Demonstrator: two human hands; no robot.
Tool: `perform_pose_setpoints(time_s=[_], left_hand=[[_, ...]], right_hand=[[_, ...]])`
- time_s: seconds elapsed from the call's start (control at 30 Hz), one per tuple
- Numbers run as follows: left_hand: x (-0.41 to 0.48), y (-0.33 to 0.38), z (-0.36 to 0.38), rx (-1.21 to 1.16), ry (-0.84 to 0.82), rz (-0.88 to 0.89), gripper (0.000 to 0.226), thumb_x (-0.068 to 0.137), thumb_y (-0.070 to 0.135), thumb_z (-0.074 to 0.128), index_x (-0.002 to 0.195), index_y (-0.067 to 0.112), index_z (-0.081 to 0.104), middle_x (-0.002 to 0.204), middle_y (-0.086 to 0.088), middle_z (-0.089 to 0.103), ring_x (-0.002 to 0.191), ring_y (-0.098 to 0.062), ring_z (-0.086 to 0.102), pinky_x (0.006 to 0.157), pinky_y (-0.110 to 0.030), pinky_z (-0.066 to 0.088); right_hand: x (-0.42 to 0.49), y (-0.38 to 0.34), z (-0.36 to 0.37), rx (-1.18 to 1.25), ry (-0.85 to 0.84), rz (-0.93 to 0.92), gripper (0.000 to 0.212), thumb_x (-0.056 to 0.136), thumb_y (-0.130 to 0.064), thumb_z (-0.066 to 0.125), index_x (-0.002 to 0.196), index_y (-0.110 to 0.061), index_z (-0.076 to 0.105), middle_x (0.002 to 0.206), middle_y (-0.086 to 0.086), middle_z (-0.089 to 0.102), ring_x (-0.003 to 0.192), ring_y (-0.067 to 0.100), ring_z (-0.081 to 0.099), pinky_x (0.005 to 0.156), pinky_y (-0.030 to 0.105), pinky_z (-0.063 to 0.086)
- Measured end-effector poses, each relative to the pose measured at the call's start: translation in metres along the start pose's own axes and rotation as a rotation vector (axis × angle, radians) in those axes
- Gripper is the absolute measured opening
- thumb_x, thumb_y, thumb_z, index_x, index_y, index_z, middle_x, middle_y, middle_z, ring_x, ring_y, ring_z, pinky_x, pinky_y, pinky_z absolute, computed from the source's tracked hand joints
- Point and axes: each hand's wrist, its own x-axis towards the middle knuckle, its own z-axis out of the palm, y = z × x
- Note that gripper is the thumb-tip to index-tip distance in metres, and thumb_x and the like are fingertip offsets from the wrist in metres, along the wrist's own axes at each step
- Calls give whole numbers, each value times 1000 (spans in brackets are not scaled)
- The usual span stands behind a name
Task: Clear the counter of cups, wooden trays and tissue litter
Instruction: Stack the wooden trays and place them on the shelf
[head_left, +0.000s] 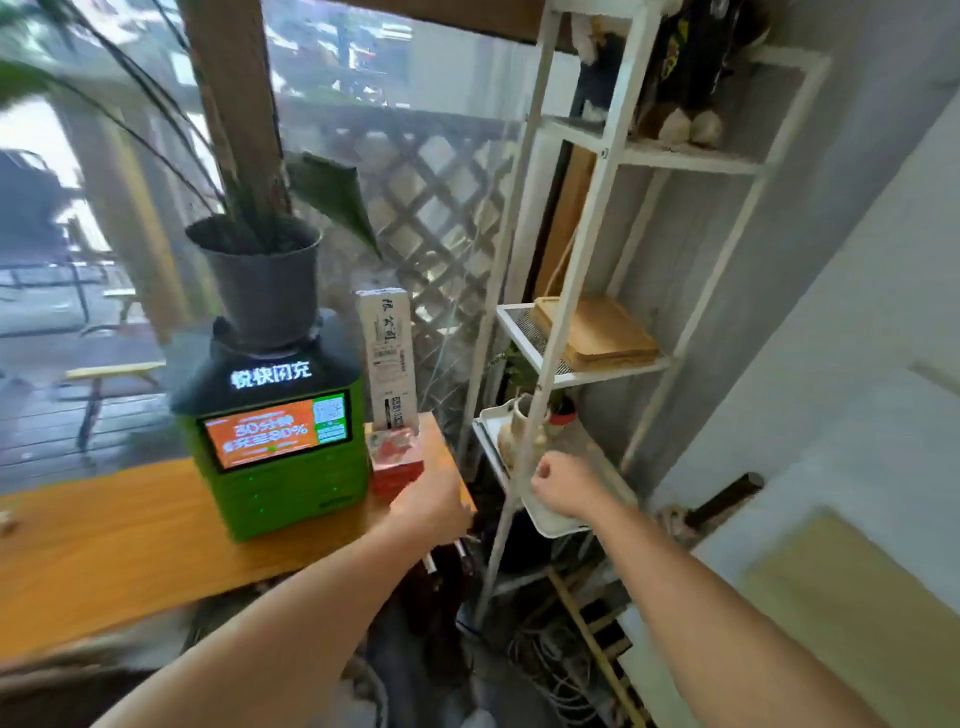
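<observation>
A stack of wooden trays (602, 332) lies on the middle shelf of a white metal rack (597, 208). My right hand (563, 483) is a closed fist with nothing showing in it. It hovers just above a white tray (556, 519) on the lower shelf, right of the rack's front post. My left hand (431, 506) rests at the right end of the orange wooden counter (104, 545), beside a red tissue box (397, 462). Its fingers curl down over the counter edge and are hidden. No cups or tissue litter show on the counter.
A green power-bank station (280, 441) stands on the counter with a grey plant pot (260, 280) on top. A tall white box (387, 353) stands behind the tissue box. Small vases (519, 421) sit on the white tray. Cables and wooden slats (587, 634) lie on the floor under the rack.
</observation>
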Motion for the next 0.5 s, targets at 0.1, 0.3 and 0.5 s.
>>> perform_pose_setpoints(time_s=[0.1,0.3,0.5], left_hand=[[-58,-74,10,28,-20,-86,34,91,29,51,120,11,50,122,-14,62,111,-35,61,77,-38,47],[-144,-191,2,-31,-16,-276,27,93,30,50,112,11,51,119,-13,61,108,-34,61,78,-38,48],[-196,-252,-33,-85,105,-396,28,87,26,48,110,11,55,118,-15,63,108,-34,61,81,-38,49]], right_hand=[[-36,-46,76,-99,-151,-93,16,95,-26,53,83,-16,51,101,13,61,88,29,57,76,41,48],[-86,-131,172,-232,-333,-307,20,96,-38,50,90,-19,50,96,5,57,86,26,53,71,37,41],[-113,-199,202,-297,-311,-463,16,92,-39,50,86,-24,52,98,6,62,82,23,50,65,34,35]])
